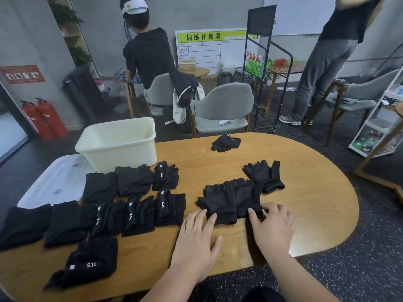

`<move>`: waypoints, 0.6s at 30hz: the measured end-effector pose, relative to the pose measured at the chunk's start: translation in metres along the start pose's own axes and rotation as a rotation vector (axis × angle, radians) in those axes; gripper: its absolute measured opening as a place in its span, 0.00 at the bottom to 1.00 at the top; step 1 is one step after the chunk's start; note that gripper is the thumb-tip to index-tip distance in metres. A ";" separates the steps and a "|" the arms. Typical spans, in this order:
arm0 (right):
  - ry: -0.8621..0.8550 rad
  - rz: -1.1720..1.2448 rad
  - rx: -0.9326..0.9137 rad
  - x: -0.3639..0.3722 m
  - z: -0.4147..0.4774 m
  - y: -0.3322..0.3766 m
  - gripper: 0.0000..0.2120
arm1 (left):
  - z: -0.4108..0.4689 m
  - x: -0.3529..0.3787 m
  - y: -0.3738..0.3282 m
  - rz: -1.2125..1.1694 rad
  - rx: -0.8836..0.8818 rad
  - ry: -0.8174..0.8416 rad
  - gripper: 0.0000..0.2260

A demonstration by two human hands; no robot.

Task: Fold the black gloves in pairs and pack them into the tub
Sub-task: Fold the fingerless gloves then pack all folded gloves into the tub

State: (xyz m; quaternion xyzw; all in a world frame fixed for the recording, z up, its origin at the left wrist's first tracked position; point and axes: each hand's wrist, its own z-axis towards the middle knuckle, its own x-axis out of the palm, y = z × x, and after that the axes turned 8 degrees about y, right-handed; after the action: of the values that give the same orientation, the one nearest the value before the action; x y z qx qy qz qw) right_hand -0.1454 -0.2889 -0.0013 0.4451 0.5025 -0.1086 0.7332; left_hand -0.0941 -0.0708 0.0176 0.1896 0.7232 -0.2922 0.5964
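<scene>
Closest to me, the person's left hand [196, 243] lies flat on the oval wooden table [305, 214], its fingers spread and straight, the tips touching the near cuff of two black fingerless fabric gloves [231, 199] that lie side by side, overlapping. The right hand [272, 227] is at the other cuff, fingers bent and thumb set against it, pinching the edge of the fabric. Just beyond these lies a single black glove [265, 175], fingers pointing away, touching them at its cuff. A crumpled black glove [225, 142] sits well apart near the far edge. To the left, folded black glove bundles [135, 197] lie in rows, some showing a white "5.11" label. Behind them stands the cream plastic tub [117, 142], nothing visible inside it, partly resting on a white plastic lid [54, 182].
</scene>
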 end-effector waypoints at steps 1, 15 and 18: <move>0.004 0.044 -0.019 -0.001 -0.001 0.000 0.18 | 0.000 0.000 0.000 -0.012 -0.005 -0.001 0.30; 0.142 0.548 -0.159 -0.055 0.002 0.029 0.14 | 0.002 0.004 0.005 -0.063 -0.013 -0.022 0.32; 0.057 0.506 -0.264 -0.069 0.013 0.051 0.14 | 0.002 0.003 0.004 -0.052 -0.013 -0.013 0.32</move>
State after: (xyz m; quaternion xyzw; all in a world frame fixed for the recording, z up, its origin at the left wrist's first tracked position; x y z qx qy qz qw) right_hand -0.1387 -0.2895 0.0848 0.4600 0.4057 0.1568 0.7741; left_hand -0.0911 -0.0690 0.0140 0.1650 0.7257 -0.3042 0.5946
